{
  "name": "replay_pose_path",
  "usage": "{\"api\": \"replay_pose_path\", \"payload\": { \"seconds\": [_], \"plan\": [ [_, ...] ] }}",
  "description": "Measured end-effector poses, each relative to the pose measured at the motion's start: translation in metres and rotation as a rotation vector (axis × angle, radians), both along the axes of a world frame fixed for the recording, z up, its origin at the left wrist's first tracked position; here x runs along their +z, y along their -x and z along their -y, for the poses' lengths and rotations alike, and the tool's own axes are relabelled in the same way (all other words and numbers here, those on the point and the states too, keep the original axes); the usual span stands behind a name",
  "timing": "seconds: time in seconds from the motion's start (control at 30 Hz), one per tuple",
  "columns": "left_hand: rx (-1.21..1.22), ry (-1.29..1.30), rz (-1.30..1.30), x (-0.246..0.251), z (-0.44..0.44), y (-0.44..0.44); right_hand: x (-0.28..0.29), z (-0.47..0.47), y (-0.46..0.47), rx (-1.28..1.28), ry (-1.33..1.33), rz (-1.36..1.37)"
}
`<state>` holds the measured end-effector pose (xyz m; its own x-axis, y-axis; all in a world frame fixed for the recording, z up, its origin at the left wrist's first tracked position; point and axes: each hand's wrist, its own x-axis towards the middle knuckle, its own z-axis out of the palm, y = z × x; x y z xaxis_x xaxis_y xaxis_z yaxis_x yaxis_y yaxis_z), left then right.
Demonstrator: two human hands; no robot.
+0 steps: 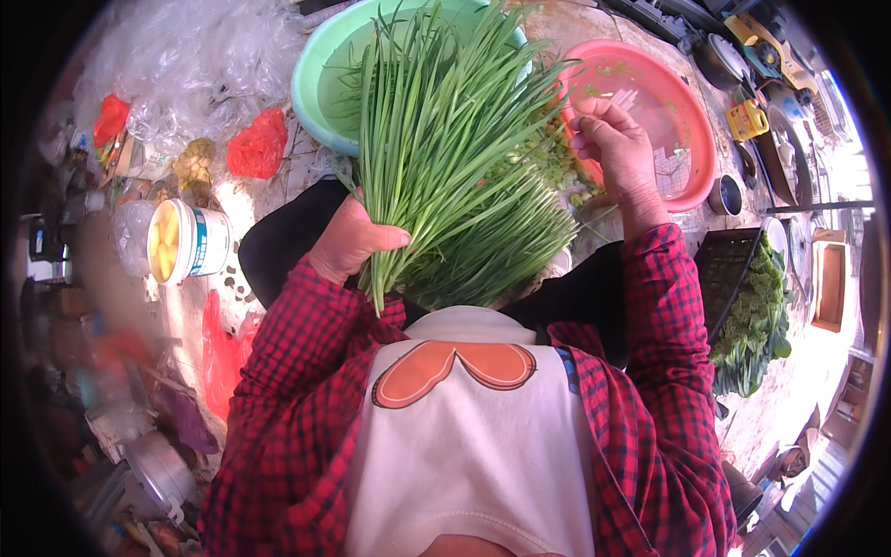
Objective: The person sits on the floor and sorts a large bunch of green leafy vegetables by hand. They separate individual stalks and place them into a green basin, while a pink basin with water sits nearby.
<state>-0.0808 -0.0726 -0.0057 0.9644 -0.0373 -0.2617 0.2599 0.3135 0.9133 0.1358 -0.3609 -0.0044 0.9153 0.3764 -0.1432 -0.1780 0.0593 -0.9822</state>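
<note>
My left hand (358, 237) grips a large bunch of green garlic chives (424, 139) near its stem ends, with the thumb across the front. The leaves fan up and away, over the near rim of a mint-green basin (324, 132). Beneath the bunch, between my knees, lies a pile of more chives (487, 244). My right hand (612, 143) is raised at the left side of a pink basin (703, 146), thumb and fingers pinched together. Whether a thin leaf is between them is too small to tell. Water and green scraps show in the pink basin.
A white bucket (209, 240) of yellow pieces lies to the left, near red plastic bags (257, 146) and clear plastic sheeting (202, 63). At right are a black crate (727, 268) with leafy greens (755, 320), a dark cup (726, 195) and a yellow jug (747, 120).
</note>
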Motion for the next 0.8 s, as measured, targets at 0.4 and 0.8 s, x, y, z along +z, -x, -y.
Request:
{"api": "replay_pose_path", "payload": {
  "seconds": [0.4,0.8],
  "plan": [
    [-0.048,-0.095,-0.047,0.005,0.002,-0.003,-0.021,-0.013,0.023,0.216,0.398,0.669],
    [-0.098,-0.128,-0.102,0.012,-0.012,0.014,-0.027,-0.018,0.025,0.316,0.226,0.506]
  ]
}}
